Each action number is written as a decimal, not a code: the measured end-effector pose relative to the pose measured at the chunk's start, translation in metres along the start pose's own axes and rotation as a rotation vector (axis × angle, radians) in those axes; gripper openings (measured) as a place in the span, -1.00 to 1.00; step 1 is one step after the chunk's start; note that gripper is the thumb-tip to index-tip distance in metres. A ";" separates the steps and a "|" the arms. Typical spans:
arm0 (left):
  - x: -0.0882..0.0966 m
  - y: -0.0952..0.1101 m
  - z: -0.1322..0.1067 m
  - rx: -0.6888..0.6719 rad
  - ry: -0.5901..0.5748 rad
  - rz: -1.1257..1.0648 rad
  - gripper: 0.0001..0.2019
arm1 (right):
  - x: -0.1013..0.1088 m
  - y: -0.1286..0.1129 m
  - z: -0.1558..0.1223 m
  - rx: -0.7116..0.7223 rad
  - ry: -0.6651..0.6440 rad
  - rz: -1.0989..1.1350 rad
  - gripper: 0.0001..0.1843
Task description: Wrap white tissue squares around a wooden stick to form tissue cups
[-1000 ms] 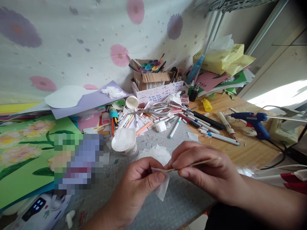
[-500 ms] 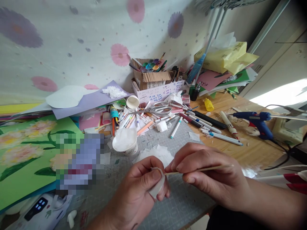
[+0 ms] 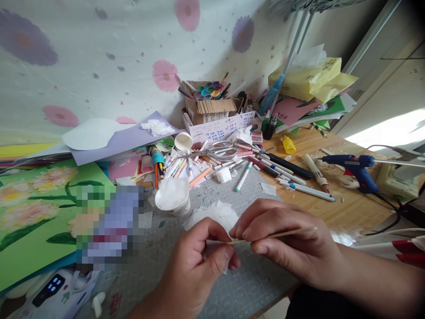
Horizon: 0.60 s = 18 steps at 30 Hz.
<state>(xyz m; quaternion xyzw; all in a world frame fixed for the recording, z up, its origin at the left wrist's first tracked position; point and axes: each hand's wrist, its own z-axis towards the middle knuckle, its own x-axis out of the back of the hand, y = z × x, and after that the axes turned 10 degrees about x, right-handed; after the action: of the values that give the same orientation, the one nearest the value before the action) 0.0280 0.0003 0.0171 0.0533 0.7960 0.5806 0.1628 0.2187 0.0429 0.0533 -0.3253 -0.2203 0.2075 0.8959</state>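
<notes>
My left hand (image 3: 199,266) is closed, thumb against the fingers, on a small piece of thin white paper (image 3: 210,248), mostly hidden by the fingers. A slim wooden stick (image 3: 294,231) lies in the pinch of my right hand (image 3: 295,248). The stick's left tip meets the paper at my left thumb and forefinger. Just behind both hands is a pile of white paper pieces (image 3: 212,215) on the grey cutting mat (image 3: 159,270). To its left stands a paper cup (image 3: 181,206) with white paper in its mouth.
Scattered markers (image 3: 244,176) and a pair of scissors (image 3: 222,150) lie behind the pile. A blue glue gun (image 3: 358,166) rests at the right. Green paper with flowers (image 3: 29,248) covers the left side. At the back stands a cardboard box (image 3: 212,110).
My left thumb and fingers have shifted over the paper, so less of it shows and they now pinch at the stick's tip. My right hand has edged slightly left with the stick.
</notes>
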 end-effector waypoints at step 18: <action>0.009 -0.003 0.000 0.008 -0.038 0.013 -0.84 | 0.002 0.002 -0.001 -0.036 -0.021 0.047 -0.83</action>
<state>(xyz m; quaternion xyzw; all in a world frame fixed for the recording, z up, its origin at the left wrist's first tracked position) 0.0201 0.0022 0.0124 0.0702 0.7946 0.5774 0.1741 0.2203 0.0448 0.0512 -0.3442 -0.2257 0.2279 0.8824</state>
